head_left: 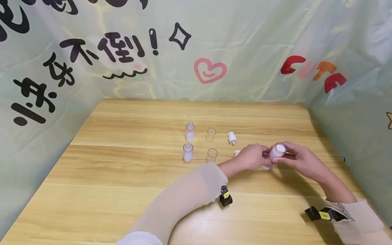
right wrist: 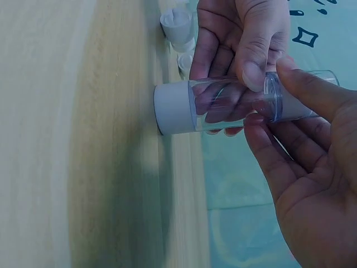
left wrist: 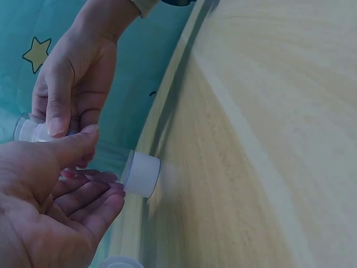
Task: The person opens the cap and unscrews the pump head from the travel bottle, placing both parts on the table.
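Observation:
Both hands hold a clear cylindrical bottle (head_left: 278, 150) upright above the right side of the table. Its white lower end (right wrist: 175, 109) is on or just above the wood; contact is hard to tell. My left hand (head_left: 252, 157) curls round the clear middle, thumb across it. My right hand (head_left: 303, 161) pinches the upper part, where a clear collar surrounds a white inner piece (right wrist: 295, 103). Fingers hide part of the joint between the two sections. Near my left hand, a white pump piece (head_left: 237, 153) is partly covered; another white pump piece (head_left: 232, 137) stands farther back.
Two clear bottles with whitish insides, one back (head_left: 190, 132) and one front (head_left: 188, 152), stand left of centre. Beside them are two clear cups, one back (head_left: 211, 135) and one front (head_left: 212, 156). A printed cloth (head_left: 245, 44) surrounds the wooden table (head_left: 122, 163).

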The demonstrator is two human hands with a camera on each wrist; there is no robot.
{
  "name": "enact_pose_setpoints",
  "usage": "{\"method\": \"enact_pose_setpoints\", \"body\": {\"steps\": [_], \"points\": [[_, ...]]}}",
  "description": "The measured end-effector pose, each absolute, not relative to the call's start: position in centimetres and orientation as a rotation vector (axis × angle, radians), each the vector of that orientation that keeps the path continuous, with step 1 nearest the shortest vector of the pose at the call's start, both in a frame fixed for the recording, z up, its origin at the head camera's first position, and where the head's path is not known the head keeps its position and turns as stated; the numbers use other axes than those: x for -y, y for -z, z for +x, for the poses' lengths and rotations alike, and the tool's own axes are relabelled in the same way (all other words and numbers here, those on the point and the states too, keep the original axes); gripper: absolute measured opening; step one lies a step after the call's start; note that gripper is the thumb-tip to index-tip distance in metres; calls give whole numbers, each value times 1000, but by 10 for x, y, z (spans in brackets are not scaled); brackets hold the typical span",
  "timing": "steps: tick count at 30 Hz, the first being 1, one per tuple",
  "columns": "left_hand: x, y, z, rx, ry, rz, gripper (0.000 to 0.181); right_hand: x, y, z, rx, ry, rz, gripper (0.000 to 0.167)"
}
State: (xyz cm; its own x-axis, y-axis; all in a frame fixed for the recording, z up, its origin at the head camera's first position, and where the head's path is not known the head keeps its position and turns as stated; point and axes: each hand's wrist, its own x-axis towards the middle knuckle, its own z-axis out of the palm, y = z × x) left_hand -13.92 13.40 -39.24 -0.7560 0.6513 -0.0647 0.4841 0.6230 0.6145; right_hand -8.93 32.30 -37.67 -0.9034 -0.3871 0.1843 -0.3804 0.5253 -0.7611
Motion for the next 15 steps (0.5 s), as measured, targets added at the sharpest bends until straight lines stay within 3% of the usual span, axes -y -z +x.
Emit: {"method": "enact_pose_setpoints", "body": {"steps": [15], "points": [[-111, 399, -131, -2510, -852, 1102, 32, -310, 377, -78, -2701, 1378, -775, 35]]}}
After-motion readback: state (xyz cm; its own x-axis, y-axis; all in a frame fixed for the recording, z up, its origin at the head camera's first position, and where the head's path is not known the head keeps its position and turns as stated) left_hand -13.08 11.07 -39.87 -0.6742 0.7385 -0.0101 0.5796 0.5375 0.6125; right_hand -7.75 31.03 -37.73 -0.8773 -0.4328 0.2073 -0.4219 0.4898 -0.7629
